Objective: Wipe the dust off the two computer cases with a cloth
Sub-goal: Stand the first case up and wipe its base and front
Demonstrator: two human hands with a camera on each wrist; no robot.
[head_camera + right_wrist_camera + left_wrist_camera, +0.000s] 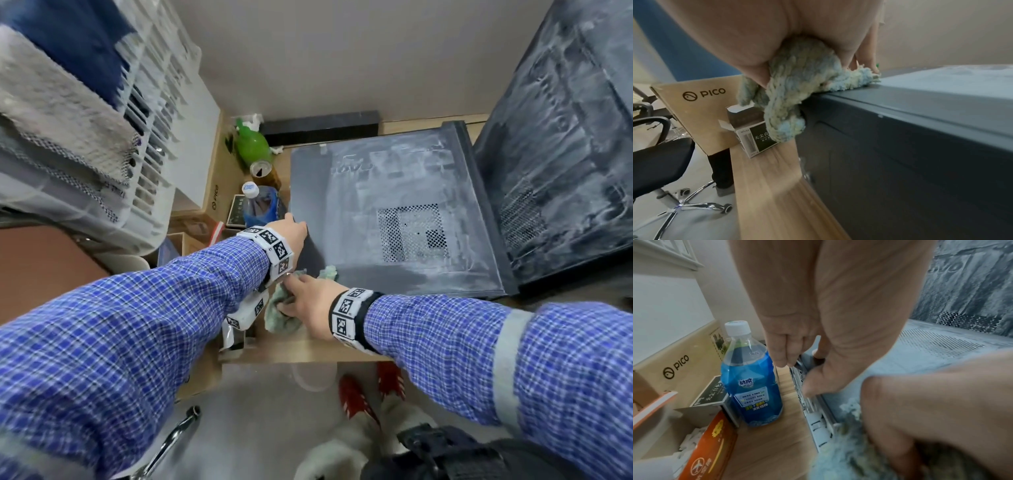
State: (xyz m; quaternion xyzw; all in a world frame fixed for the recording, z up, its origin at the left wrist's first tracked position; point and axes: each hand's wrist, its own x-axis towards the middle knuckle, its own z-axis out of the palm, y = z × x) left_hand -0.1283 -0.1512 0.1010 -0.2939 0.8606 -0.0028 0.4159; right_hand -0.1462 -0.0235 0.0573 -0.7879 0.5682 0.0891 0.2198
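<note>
A wooden desk carries everything. A dusty computer case lies flat on it under both hands, with a second case beyond the right hand, seemingly propped against the first. Just past the left hand stand a blue bottle, a small dark box, a green bottle, a drink can and a cardboard box.
</note>
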